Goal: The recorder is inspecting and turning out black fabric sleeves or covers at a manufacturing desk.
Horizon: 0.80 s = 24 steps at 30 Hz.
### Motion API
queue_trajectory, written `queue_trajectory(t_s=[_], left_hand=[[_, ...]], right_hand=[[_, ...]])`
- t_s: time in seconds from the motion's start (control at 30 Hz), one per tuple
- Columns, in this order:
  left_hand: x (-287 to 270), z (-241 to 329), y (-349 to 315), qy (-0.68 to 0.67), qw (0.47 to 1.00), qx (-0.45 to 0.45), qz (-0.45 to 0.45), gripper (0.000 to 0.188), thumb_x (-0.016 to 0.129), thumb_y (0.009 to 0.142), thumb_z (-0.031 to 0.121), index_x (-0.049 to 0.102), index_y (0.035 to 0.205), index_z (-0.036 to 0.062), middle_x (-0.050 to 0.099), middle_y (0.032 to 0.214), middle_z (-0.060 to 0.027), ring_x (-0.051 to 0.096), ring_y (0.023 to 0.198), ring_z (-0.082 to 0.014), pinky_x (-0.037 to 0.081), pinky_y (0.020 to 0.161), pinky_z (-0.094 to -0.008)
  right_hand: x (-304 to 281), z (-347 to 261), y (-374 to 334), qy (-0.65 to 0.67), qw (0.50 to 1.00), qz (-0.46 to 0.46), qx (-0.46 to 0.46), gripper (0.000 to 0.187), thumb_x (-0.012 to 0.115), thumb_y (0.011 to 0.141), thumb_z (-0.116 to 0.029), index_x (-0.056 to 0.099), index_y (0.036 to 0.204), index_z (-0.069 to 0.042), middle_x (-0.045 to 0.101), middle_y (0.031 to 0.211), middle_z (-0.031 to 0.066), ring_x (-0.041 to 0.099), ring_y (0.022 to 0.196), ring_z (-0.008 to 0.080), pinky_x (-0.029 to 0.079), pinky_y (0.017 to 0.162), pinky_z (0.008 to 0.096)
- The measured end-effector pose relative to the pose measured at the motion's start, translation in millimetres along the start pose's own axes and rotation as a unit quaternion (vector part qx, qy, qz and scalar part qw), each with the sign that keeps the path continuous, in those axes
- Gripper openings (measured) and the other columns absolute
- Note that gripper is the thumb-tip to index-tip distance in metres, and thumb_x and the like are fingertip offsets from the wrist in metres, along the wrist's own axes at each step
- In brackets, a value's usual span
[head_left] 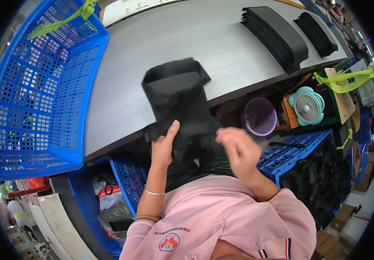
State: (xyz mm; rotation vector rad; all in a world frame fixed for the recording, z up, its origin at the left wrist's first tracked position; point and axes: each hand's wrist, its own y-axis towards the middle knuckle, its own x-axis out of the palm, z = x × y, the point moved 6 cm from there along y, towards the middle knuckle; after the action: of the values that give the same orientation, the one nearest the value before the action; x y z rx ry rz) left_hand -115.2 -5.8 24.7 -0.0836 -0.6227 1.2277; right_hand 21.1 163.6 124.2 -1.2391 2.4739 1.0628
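Observation:
A black fabric piece, shaped like a flat pouch with a folded band at its far end, lies partly over the table's near edge and hangs toward my lap. My left hand is closed on its left side, thumb on top, beside a short black strap loop. At the fabric's right edge is my right hand, slightly blurred, with its fingers curled together. What those fingertips hold, if anything, cannot be made out.
The grey table carries two stacks of black pieces at far right. A large blue basket stands left. Below are a purple bin, a teal fan, a blue crate of bags and a basket of black pieces.

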Motion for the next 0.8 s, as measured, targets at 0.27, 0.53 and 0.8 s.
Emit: queue_trajectory(t_s=[0.27, 0.53, 0.8], left_hand=[[15, -33, -25, -0.145, 0.979, -0.08, -0.122, 0.05, 0.071, 0.093, 0.026, 0.053, 0.135, 0.0053, 0.06, 0.126, -0.004, 0.057, 0.112, -0.0139, 0.046, 0.099, -0.0302], [18, -35, -12, -0.109, 0.99, -0.007, -0.085, 0.037, 0.069, 0.094, 0.017, 0.061, 0.126, 0.0012, 0.067, 0.117, -0.0051, 0.061, 0.106, -0.0135, 0.048, 0.095, -0.0286], [3, -26, 2, -0.137, 0.989, -0.002, -0.057, 0.019, 0.063, 0.098, 0.014, 0.066, 0.113, 0.0018, 0.069, 0.108, -0.0046, 0.065, 0.097, -0.0134, 0.054, 0.085, -0.0304]], right_hand=[[30, 81, 3, 0.399, 0.837, -0.14, 0.346, 0.025, 0.069, 0.09, -0.01, 0.068, 0.111, 0.003, 0.071, 0.109, 0.0106, 0.067, 0.091, 0.017, 0.055, 0.083, 0.0328], [59, 89, -27, 0.482, 0.754, -0.095, 0.435, 0.028, 0.072, 0.083, -0.001, 0.066, 0.11, 0.001, 0.071, 0.106, 0.0077, 0.067, 0.09, 0.0138, 0.055, 0.083, 0.0306], [44, 98, -30, 0.369, 0.798, -0.137, 0.456, 0.019, 0.072, 0.088, -0.009, 0.07, 0.101, 0.004, 0.072, 0.095, 0.0064, 0.065, 0.083, 0.0114, 0.051, 0.081, 0.0265]])
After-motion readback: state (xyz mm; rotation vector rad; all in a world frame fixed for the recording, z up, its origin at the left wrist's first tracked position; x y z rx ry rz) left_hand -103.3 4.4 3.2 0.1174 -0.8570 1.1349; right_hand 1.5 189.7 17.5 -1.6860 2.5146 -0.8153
